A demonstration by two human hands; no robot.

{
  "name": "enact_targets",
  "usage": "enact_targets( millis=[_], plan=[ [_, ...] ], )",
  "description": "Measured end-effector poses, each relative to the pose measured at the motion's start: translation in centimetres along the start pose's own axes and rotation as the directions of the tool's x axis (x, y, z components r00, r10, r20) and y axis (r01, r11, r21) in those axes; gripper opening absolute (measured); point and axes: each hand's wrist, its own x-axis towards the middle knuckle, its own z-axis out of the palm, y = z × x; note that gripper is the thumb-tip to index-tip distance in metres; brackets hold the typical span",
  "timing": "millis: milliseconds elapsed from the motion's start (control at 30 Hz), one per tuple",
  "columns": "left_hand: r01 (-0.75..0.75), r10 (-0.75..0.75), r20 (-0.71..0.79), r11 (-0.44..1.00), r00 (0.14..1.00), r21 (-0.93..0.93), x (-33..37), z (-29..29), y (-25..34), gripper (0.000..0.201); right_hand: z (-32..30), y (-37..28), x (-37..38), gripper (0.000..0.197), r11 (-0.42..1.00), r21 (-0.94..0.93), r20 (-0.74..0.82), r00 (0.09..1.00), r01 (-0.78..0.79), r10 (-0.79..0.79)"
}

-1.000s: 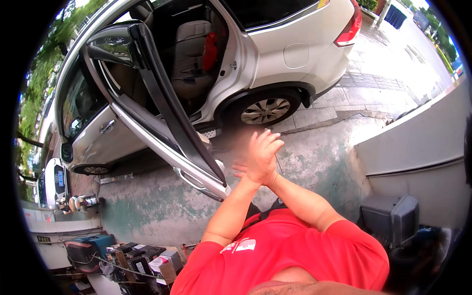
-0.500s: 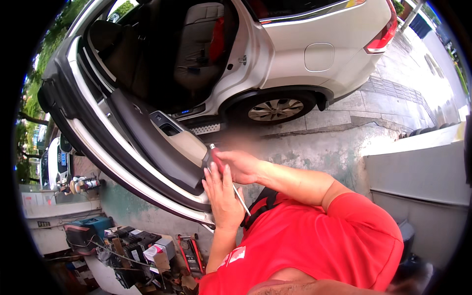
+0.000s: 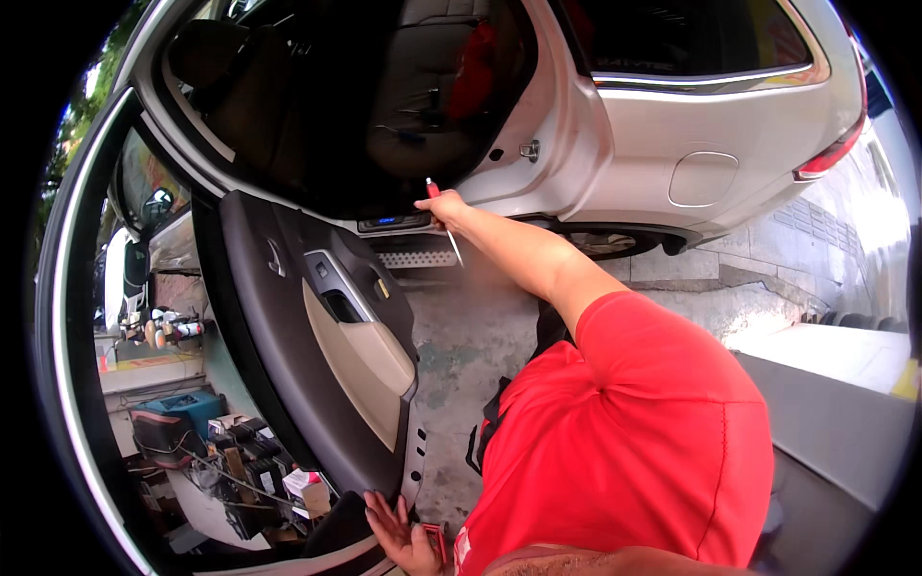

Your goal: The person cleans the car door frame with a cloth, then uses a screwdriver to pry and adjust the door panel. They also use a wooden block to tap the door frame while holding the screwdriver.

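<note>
My right hand (image 3: 446, 207) is stretched out toward the car's rear door opening, its fingers closed round a screwdriver. The red handle (image 3: 433, 190) sticks out above the fist, and the thin metal shaft (image 3: 455, 248) slants down below it. At the lower left, my left hand (image 3: 401, 540) lies with fingers spread against the end edge of the open car door (image 3: 317, 374). That door has a dark brown trim panel with a beige armrest (image 3: 360, 370). Past the right hand are the sill and dark interior of the white car (image 3: 663, 125).
Inside the car is a grey seat (image 3: 413, 106) with a red item on it. A perforated step (image 3: 418, 259) runs below the sill. Beyond the door glass lie boxes (image 3: 307, 494) and a blue-black case (image 3: 178, 422). A grey panel (image 3: 826, 413) stands at right.
My hands have parted. The right one has carried the screwdriver up toward the door opening; the left has dropped to the door's edge. The door now appears swung wider, its inner panel facing me.
</note>
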Motion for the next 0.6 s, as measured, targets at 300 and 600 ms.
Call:
enact_targets(
  millis=[300, 600],
  plan=[
    [0.347, -0.137, -0.812, 0.934, 0.567, 0.085, 3.3, 4.8, -4.8, 0.072, -3.3, -6.0, 32.1, 0.042, 0.890, -0.456, -0.382, 0.907, -0.017, -0.178],
    [0.548, -0.375, -0.866, 0.823, 0.330, -0.148, 11.3, 8.8, -15.2, 0.073, -6.1, -12.3, 43.8, 0.044, 0.353, -0.930, -0.112, 0.836, 0.103, -0.538]
  ],
)
